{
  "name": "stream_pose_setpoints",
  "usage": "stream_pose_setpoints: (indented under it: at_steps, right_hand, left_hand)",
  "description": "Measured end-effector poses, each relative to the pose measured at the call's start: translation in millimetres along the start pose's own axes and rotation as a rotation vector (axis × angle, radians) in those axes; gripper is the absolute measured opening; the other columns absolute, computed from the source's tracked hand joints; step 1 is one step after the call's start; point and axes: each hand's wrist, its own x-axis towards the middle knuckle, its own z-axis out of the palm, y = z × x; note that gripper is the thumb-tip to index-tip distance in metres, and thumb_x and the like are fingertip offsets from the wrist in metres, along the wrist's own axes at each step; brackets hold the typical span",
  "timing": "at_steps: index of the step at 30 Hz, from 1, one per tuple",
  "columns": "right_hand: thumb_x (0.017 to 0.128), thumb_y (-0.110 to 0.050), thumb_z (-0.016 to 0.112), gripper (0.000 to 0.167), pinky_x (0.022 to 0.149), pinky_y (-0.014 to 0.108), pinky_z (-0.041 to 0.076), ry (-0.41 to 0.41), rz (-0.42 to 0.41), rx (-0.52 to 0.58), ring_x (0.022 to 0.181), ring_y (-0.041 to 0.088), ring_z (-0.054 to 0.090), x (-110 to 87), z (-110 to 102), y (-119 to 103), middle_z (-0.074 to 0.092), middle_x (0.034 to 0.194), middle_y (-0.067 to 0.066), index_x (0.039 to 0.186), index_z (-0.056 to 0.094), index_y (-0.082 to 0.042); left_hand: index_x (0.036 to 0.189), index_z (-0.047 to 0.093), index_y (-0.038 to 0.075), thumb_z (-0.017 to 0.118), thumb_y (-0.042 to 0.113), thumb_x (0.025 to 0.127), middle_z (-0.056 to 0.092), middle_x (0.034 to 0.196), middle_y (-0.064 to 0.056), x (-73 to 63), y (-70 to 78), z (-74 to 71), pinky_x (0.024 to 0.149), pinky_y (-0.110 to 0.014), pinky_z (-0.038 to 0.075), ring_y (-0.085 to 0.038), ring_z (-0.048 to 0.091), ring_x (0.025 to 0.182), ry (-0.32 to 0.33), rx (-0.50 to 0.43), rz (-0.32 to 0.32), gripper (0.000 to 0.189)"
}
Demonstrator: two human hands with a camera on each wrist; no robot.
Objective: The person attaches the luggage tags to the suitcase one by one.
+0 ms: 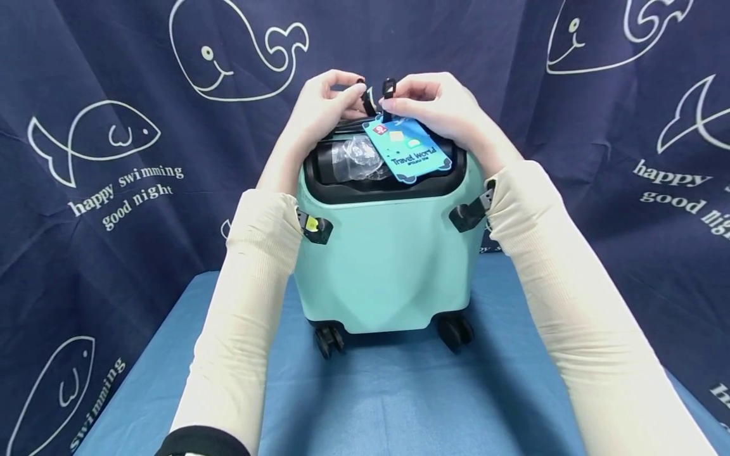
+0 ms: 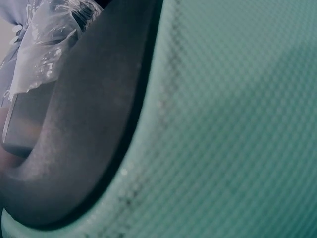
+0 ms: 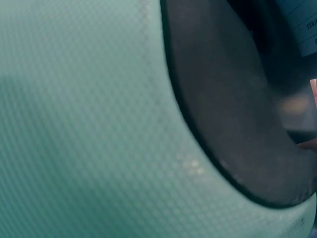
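Observation:
A mint-green suitcase (image 1: 388,259) stands upright on its black wheels, a black recessed panel at its top. Above it, my left hand (image 1: 327,104) pinches one end of a thin black strap (image 1: 367,101) between thumb and fingers. The strap's other end, with a small black buckle (image 1: 390,87), is pinched by my right hand (image 1: 436,104). A gap separates the two ends. From the strap hangs a blue luggage tag (image 1: 409,152) printed "Travel World". Both wrist views are filled mostly by the textured green shell (image 2: 237,119) and black panel edge (image 3: 218,99).
A clear plastic wrapper (image 1: 356,159) covers part of the black panel, left of the tag. Blue cloth (image 1: 365,399) lies under the suitcase. Behind hangs a dark blue curtain (image 1: 239,164) with white whale and fish drawings. Small black wrist devices (image 1: 469,215) sit close before the shell.

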Motion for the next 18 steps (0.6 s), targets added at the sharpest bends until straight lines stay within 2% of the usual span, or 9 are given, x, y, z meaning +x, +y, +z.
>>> stream_pose_setpoints:
  at_steps: [3, 6, 9, 13, 18]
  right_hand:
    - [0.085, -0.034, 0.069, 0.016, 0.068, 0.022, 0.033, 0.003, 0.004, -0.011, 0.071, 0.011, 0.050, 0.4, -1, 1, 0.059, 0.072, -0.009, 0.083, 0.065, -0.018]
    - [0.086, -0.031, 0.067, 0.014, 0.069, 0.022, 0.035, 0.001, -0.006, 0.013, 0.072, 0.011, 0.051, 1.0, 0, 3, 0.059, 0.075, -0.007, 0.085, 0.065, -0.017]
    - [0.087, -0.025, 0.067, 0.011, 0.069, 0.020, 0.038, -0.011, -0.025, 0.086, 0.073, 0.010, 0.053, 2.3, 4, 6, 0.062, 0.077, -0.007, 0.088, 0.066, -0.015]
    - [0.085, -0.015, 0.069, 0.010, 0.071, 0.019, 0.042, -0.006, -0.068, 0.203, 0.075, 0.008, 0.057, 4.6, 7, 9, 0.066, 0.078, -0.007, 0.093, 0.064, -0.013]
    - [0.082, -0.012, 0.072, 0.019, 0.072, 0.019, 0.041, 0.039, -0.075, 0.255, 0.076, 0.010, 0.058, 4.4, 2, 10, 0.067, 0.076, -0.007, 0.099, 0.063, -0.014]
  left_hand:
    - [0.110, 0.060, 0.005, 0.068, 0.020, 0.086, 0.068, 0.075, 0.003, 1.7, 0.7, 0.1, 0.080, -0.020, 0.051, -0.006, 0.067, 0.073, -0.021, 0.049, -0.030, 0.029]
    - [0.094, 0.063, 0.010, 0.074, 0.021, 0.081, 0.068, 0.075, 0.006, 2.9, 0.4, 0.0, 0.080, -0.018, 0.048, -0.004, 0.065, 0.076, -0.023, 0.154, -0.018, 0.021]
    - [0.081, 0.061, 0.015, 0.075, 0.021, 0.079, 0.066, 0.073, 0.008, 2.9, -0.5, 0.0, 0.078, -0.018, 0.046, -0.003, 0.063, 0.076, 0.000, 0.261, 0.005, 0.015]
    - [0.077, 0.057, 0.016, 0.073, 0.016, 0.081, 0.066, 0.076, 0.004, 2.1, -1.3, 2.7, 0.078, -0.019, 0.049, -0.005, 0.063, 0.075, 0.032, 0.273, 0.031, 0.017]
    - [0.076, 0.054, 0.012, 0.071, 0.012, 0.082, 0.068, 0.078, -0.002, 2.3, 2.4, 8.5, 0.077, -0.021, 0.052, -0.009, 0.066, 0.073, 0.060, 0.199, 0.047, 0.018]
